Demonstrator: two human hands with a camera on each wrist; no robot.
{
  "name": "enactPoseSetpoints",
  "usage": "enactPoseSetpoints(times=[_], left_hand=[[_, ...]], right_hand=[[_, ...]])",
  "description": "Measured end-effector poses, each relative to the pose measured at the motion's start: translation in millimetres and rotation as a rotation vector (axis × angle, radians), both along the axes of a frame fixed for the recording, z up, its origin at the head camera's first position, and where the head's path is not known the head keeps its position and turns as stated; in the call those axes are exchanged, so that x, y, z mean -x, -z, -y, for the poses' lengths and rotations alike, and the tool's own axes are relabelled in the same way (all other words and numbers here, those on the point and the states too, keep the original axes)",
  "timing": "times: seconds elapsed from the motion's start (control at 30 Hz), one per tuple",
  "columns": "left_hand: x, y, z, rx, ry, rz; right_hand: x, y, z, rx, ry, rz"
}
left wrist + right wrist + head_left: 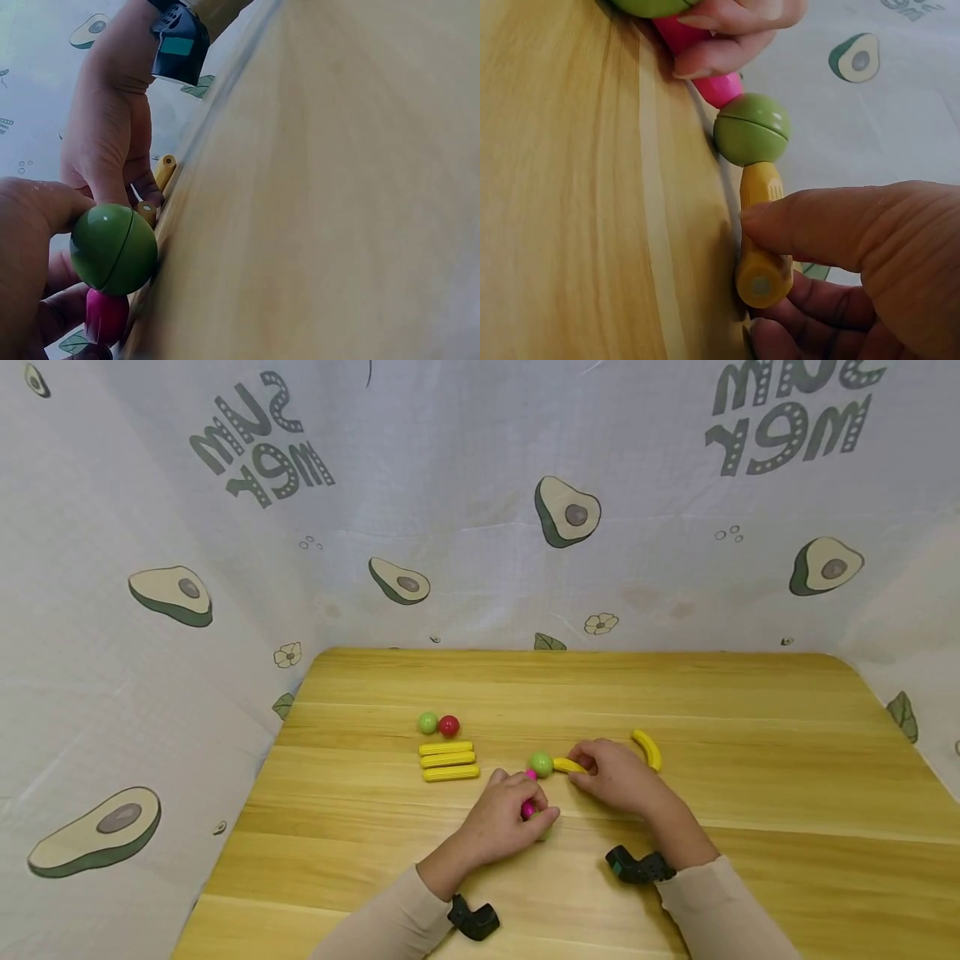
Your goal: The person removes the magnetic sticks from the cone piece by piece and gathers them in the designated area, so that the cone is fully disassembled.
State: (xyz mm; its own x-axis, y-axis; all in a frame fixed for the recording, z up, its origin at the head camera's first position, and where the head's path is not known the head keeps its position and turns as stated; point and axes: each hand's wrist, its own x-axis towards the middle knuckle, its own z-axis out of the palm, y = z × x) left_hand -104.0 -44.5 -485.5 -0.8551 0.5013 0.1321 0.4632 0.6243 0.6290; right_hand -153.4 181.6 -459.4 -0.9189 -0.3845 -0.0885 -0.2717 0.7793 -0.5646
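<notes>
My left hand (pixel 504 817) curls its fingers around a pink stick (pixel 106 315), the thumb against a green ball (pixel 112 250) at its near end. The stick's far end meets a second green ball (pixel 541 765), which has a seam around its middle. From that ball a yellow banana-like stick (pixel 763 251) runs to the right. My right hand (pixel 617 774) pinches this yellow stick between thumb and fingers; a round grey disc shows in its end in the right wrist view. Balls and sticks form a bent line low over the wooden table (pixel 360 860).
Three yellow corn-like sticks (pixel 448 760) lie side by side left of my hands. Behind them a green ball (pixel 427 722) and a red ball (pixel 449 726) sit together. A curved yellow stick (pixel 648 750) lies beyond my right hand. A printed curtain (pixel 480 527) hangs behind the table.
</notes>
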Motion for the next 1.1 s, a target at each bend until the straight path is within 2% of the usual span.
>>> enactPoseSetpoints(times=[0.23,0.53,0.8,1.0,1.1], left_hand=[[1.4,1.2,0.7,0.008,0.004,-0.022],[0.8,0.2,-0.8,0.032,0.016,-0.032],[-0.2,-0.2,-1.2,0.040,0.018,-0.046],[-0.3,-0.8,-0.3,0.036,0.020,-0.061],[-0.1,-0.6,-0.1,0.039,0.021,-0.062]], right_hand=[[4.0,0.2,-2.9,0.017,0.005,-0.015],[0.9,-0.4,-2.8,0.023,0.045,-0.019],[1.5,-1.9,-12.7,-0.027,0.172,-0.104],[6.5,-5.4,-25.8,0.018,0.218,-0.058],[6.7,-10.4,-33.8,0.044,0.272,-0.051]])
